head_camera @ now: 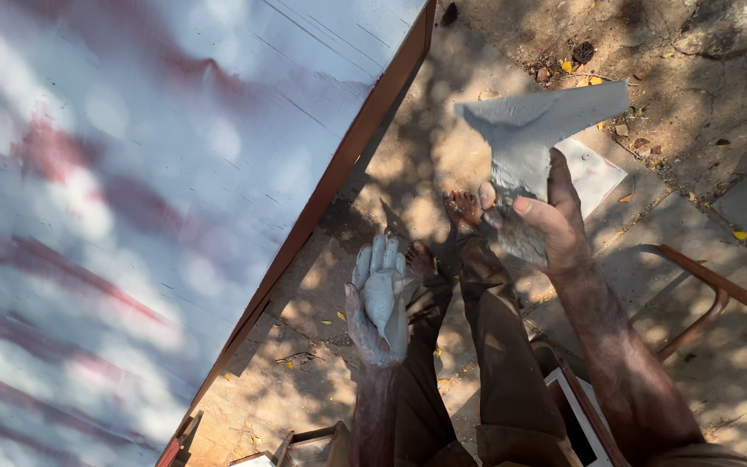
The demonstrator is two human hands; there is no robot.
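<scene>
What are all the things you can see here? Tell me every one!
Big board: one, white-grey with reddish streaks, brown edge, fills the left side.
Flat scraper: one, coated in grey paste, held up at upper right.
White sheet: one, on the ground behind the scraper.
Bent metal frame: one, rusty brown, on the ground at right.
Dry leaves: several, yellow and brown, scattered on the dirt at top right.
Ground: sandy brown, in dappled shade.
Bare feet: two, dusty, centre.
Trousers: brown, bottom centre.
Left hand: smeared with grey paste, palm up, a lump of paste on it.
Right hand: grips the scraper.
</scene>
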